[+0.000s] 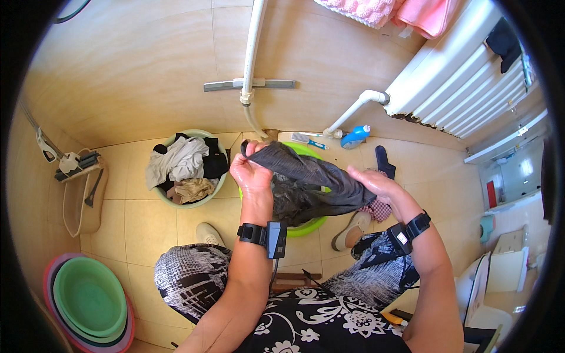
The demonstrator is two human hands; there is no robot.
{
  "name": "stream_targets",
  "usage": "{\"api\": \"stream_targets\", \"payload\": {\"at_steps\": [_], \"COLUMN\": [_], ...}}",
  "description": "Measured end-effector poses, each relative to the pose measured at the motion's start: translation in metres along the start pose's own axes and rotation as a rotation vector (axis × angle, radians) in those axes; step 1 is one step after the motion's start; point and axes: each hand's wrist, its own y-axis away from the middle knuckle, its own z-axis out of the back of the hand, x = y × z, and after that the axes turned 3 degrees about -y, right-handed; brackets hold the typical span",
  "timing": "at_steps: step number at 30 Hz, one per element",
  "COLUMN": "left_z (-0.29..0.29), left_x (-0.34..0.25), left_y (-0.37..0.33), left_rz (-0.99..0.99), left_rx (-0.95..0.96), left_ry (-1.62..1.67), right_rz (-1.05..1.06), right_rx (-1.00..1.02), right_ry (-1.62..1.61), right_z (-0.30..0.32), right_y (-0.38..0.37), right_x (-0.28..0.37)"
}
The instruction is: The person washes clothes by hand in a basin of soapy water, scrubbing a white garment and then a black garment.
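Observation:
A wet dark grey garment is stretched between my two hands above a bright green basin, and its lower part hangs down over the basin. My left hand is closed around the garment's left end, where a darker band loops out at the fingers. At its right end my right hand grips the cloth, with some fingertips hidden behind it. The basin's contents are mostly covered by the garment.
Left of the basin stands a pale tub full of clothes. A scrub brush and a blue bottle lie by the wall. Checked cloth and a dark sock lie right. Stacked basins stand lower left.

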Motion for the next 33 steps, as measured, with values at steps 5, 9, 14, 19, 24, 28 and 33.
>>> {"api": "stream_targets", "payload": {"at_steps": [5, 9, 14, 19, 24, 28, 33], "left_z": [0.019, 0.009, 0.015, 0.028, 0.025, 0.032, 0.063], "left_x": [-0.008, 0.012, 0.031, 0.015, -0.001, -0.002, -0.012], "left_y": [-0.004, 0.008, 0.019, 0.018, 0.000, -0.002, -0.006], "left_rz": [0.097, 0.192, 0.340, 0.225, -0.314, -0.197, -0.096], "left_rx": [0.100, -0.032, 0.648, 0.319, -0.073, -0.254, -0.083], "left_ry": [0.014, -1.075, -2.414, -2.500, -2.060, -1.653, -2.138], "right_rz": [0.229, 0.408, 0.540, 0.492, 0.328, 0.396, 0.472], "right_rx": [0.036, -0.175, -0.187, -0.131, -0.217, -0.213, -0.098], "right_ry": [-0.172, -0.444, -0.519, -0.129, 0.805, 0.289, -0.414], "right_z": [0.002, 0.012, 0.029, 0.026, 0.035, 0.033, -0.019], "right_y": [0.013, 0.019, 0.015, 0.030, 0.013, 0.002, -0.008], "right_x": [0.019, 0.035, 0.042, 0.044, 0.017, 0.018, 0.036]}}
